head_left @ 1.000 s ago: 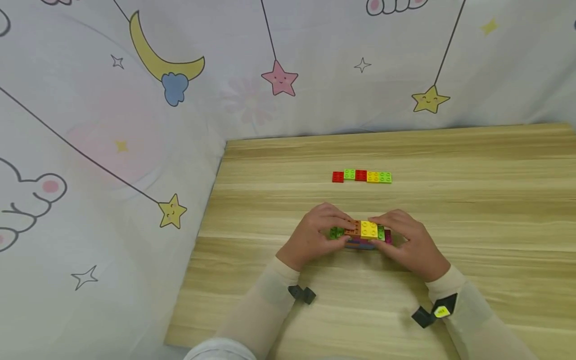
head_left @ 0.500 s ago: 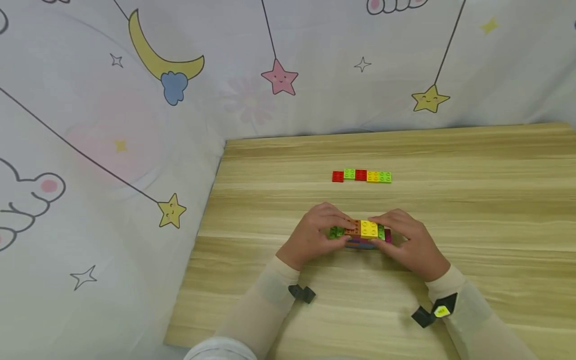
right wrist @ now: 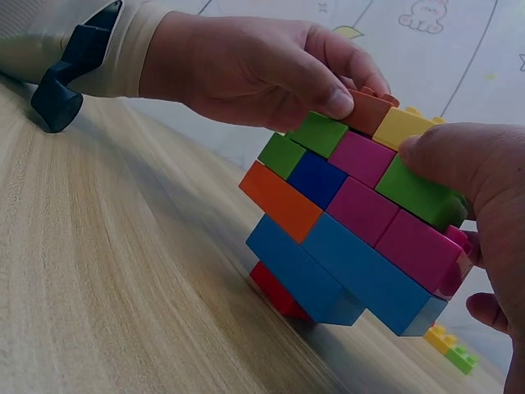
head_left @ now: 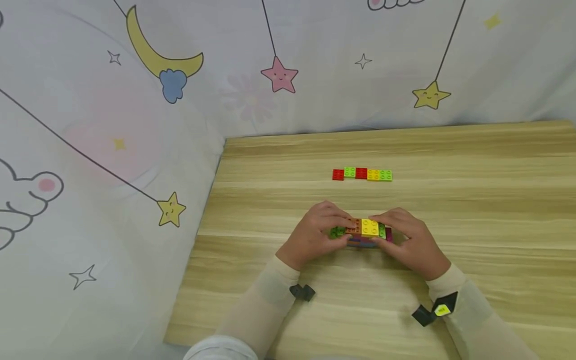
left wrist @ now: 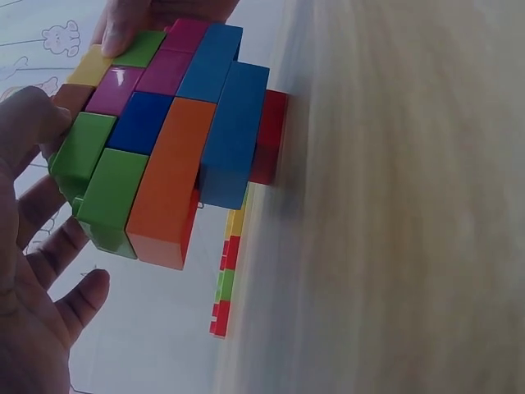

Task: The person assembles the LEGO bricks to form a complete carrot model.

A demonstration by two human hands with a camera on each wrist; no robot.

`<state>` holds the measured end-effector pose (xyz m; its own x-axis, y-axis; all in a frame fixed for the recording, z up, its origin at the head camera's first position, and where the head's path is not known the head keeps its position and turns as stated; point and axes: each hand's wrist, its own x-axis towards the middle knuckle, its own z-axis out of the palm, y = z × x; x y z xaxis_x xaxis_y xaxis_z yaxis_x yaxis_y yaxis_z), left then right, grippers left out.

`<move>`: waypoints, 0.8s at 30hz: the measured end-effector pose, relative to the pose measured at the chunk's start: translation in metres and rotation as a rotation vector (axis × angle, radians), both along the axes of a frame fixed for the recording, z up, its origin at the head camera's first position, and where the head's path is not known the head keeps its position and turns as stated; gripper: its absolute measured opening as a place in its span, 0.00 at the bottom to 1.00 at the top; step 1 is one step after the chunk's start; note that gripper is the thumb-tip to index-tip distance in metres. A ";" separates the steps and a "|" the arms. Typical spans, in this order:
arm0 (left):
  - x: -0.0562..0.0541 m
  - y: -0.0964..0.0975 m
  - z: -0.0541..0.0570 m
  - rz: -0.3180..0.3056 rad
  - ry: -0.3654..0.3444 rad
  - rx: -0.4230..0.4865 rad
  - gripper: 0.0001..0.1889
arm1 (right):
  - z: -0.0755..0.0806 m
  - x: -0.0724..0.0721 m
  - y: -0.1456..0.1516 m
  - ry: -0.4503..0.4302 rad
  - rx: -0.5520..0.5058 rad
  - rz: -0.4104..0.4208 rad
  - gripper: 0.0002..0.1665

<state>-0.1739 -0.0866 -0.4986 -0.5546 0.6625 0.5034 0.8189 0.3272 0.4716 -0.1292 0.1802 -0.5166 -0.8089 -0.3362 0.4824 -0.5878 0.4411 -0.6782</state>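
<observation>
A stack of colourful toy building bricks (right wrist: 324, 180) stands on the table, a red brick (right wrist: 275, 289) lowest, then blue, orange, magenta and green ones above it. A brown brick (right wrist: 369, 112) and a yellow brick (head_left: 370, 227) lie side by side on top. My left hand (head_left: 312, 236) pinches the brown brick's end, thumb on the near face and fingers behind. From the other side my right hand (head_left: 411, 243) grips the stack, its thumb where the yellow and green bricks (right wrist: 417, 190) meet. Seen from the left wrist, the stack (left wrist: 168, 123) widens in the middle.
Behind the stack, a row of red, green and yellow bricks (head_left: 362, 173) lies on the wooden table (head_left: 270, 165). A white cloth with stars and a moon (head_left: 164, 60) hangs past the table's back and left edges.
Both hands keep their hold on the stack, and the bricks stay in the same arrangement. Only the head view has shifted slightly.
</observation>
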 end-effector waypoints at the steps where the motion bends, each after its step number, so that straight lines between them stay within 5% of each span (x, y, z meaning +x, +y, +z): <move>1: 0.000 0.000 0.000 0.003 0.000 0.000 0.11 | 0.000 0.000 0.000 0.001 -0.002 0.001 0.31; 24: 0.006 0.000 -0.008 0.022 -0.024 0.030 0.10 | -0.004 0.001 0.001 0.001 -0.014 0.011 0.32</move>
